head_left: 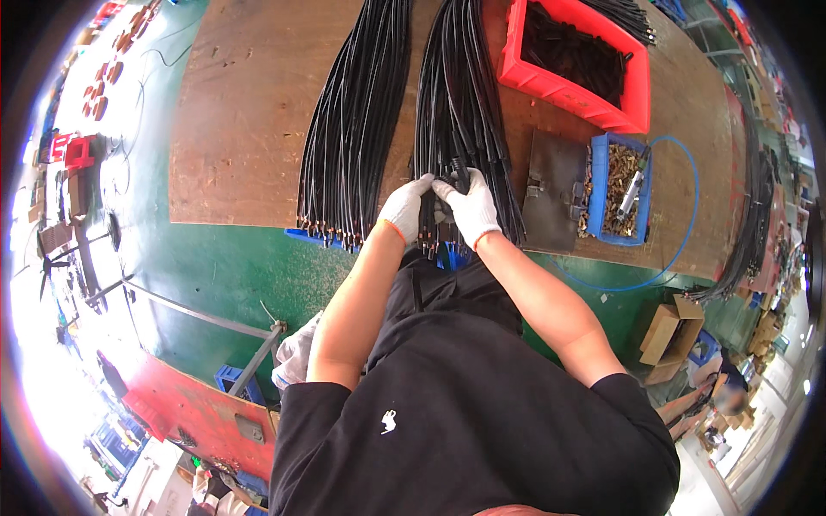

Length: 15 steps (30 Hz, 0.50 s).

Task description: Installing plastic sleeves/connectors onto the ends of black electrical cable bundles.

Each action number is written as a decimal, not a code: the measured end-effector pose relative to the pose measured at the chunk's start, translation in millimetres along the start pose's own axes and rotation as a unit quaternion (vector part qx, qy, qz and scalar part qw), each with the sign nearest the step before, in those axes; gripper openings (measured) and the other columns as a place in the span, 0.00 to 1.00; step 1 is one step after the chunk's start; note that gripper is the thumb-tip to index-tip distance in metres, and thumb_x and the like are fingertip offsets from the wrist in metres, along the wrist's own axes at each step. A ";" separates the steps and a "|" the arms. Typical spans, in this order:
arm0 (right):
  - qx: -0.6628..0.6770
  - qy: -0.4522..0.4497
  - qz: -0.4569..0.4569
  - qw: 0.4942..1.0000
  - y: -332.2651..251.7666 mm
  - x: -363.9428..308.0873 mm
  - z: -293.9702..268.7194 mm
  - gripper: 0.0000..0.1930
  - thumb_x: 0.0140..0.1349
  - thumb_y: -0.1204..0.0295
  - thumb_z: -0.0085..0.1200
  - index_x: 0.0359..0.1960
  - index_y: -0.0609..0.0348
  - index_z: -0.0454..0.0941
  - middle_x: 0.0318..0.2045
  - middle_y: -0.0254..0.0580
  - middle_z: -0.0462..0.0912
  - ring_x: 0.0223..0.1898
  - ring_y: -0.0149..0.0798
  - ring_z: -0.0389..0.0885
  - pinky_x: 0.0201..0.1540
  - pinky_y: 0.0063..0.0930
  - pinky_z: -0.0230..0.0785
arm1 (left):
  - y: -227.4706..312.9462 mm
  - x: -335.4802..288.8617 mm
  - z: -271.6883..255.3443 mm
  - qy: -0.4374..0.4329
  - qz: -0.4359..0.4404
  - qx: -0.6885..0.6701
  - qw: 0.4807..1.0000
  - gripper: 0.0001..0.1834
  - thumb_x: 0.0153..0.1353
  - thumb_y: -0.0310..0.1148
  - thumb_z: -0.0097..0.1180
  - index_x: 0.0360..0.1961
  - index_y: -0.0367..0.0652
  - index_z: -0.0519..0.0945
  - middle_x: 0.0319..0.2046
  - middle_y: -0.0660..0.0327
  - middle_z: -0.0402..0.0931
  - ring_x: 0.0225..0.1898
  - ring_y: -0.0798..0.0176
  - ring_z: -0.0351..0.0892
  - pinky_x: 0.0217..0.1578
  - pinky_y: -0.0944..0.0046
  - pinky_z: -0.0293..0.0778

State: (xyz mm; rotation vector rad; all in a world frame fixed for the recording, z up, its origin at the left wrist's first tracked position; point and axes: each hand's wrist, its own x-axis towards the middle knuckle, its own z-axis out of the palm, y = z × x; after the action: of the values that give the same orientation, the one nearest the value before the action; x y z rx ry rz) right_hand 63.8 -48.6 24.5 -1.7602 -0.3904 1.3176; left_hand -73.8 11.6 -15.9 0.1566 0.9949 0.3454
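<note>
Both my hands wear white gloves and meet above the near ends of the right-hand bundle of black cables [460, 86]. A short black piece, like a ribbed cable sleeve [459, 172], pokes up by the thumb and fingers of my right hand [471, 208], which are closed round it. Close beside it, my left hand [406, 206] has its fingers pinched together at the same spot; what lies between them is mostly hidden. To the left lies a second bundle of black cables [357, 112], its bare metal ends hanging past the table's near edge.
On the brown wooden table [241, 129], a red bin [588, 107] holds black tube-like parts. A blue tray [596, 193] holds small brass fittings and a silver tool [631, 193]; a blue hose [695, 206] curves nearby. A dark metal plate [551, 185] lies between tray and cables.
</note>
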 end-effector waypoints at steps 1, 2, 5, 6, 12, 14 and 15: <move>-0.093 0.018 -0.038 0.995 3.5 1.1 -1.4 0.25 0.62 0.60 0.73 0.54 0.61 0.77 0.44 0.45 0.87 0.43 0.40 0.88 0.44 0.35 0.81 | 0.1 1.8 2.1 0.010 -0.008 -0.020 1.000 0.15 0.78 0.41 0.50 0.45 0.39 0.82 0.35 0.54 0.87 0.30 0.54 0.89 0.33 0.53 0.89; -0.185 0.036 -0.076 0.979 6.5 2.6 -4.2 0.29 0.61 0.56 0.73 0.55 0.63 0.77 0.45 0.48 0.88 0.46 0.43 0.88 0.50 0.37 0.80 | 0.7 5.5 0.4 0.009 -0.006 -0.019 1.000 0.15 0.78 0.41 0.50 0.45 0.39 0.82 0.35 0.54 0.87 0.30 0.54 0.89 0.33 0.53 0.89; -0.229 0.021 -0.068 0.971 -7.2 -12.1 -9.2 0.32 0.59 0.51 0.72 0.56 0.61 0.78 0.48 0.53 0.88 0.51 0.47 0.87 0.57 0.39 0.75 | 3.9 14.6 -6.7 0.014 -0.048 0.001 0.999 0.12 0.76 0.36 0.53 0.46 0.38 0.82 0.37 0.53 0.87 0.33 0.54 0.89 0.36 0.50 0.89; -0.260 0.014 -0.077 0.962 -12.3 -15.7 -9.6 0.31 0.59 0.51 0.73 0.55 0.61 0.79 0.48 0.53 0.88 0.50 0.47 0.88 0.56 0.38 0.76 | 4.9 14.5 -8.0 0.015 -0.046 -0.001 0.999 0.12 0.76 0.36 0.53 0.46 0.38 0.82 0.37 0.53 0.87 0.33 0.54 0.89 0.36 0.50 0.89; -0.044 -0.088 -0.028 0.995 1.1 -11.4 -28.3 0.18 0.61 0.69 0.74 0.48 0.57 0.79 0.38 0.31 0.83 0.41 0.29 0.84 0.39 0.28 0.81 | 16.2 1.6 8.8 -0.036 -0.103 -0.036 0.993 0.13 0.75 0.36 0.56 0.47 0.37 0.84 0.37 0.51 0.88 0.33 0.52 0.90 0.34 0.50 0.89; 0.007 -0.104 -0.002 0.995 -5.4 -20.1 -33.6 0.17 0.60 0.69 0.74 0.46 0.55 0.79 0.37 0.30 0.82 0.38 0.29 0.84 0.36 0.28 0.82 | 18.9 2.0 5.1 -0.036 -0.109 -0.020 0.993 0.11 0.74 0.35 0.57 0.46 0.37 0.84 0.37 0.51 0.88 0.32 0.52 0.90 0.33 0.50 0.90; 0.008 -0.111 -0.027 0.993 0.2 -20.8 -39.8 0.17 0.60 0.70 0.74 0.45 0.54 0.78 0.36 0.28 0.81 0.36 0.28 0.84 0.31 0.28 0.83 | 18.0 2.0 4.5 -0.024 -0.113 0.004 0.993 0.11 0.72 0.35 0.60 0.44 0.37 0.84 0.36 0.52 0.88 0.29 0.54 0.89 0.31 0.52 0.89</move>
State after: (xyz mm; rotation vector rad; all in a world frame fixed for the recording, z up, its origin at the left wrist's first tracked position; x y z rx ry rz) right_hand 91.0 -81.1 39.1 -1.5834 -0.5468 1.4777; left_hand -72.8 29.2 -9.9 0.0576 0.9551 0.1302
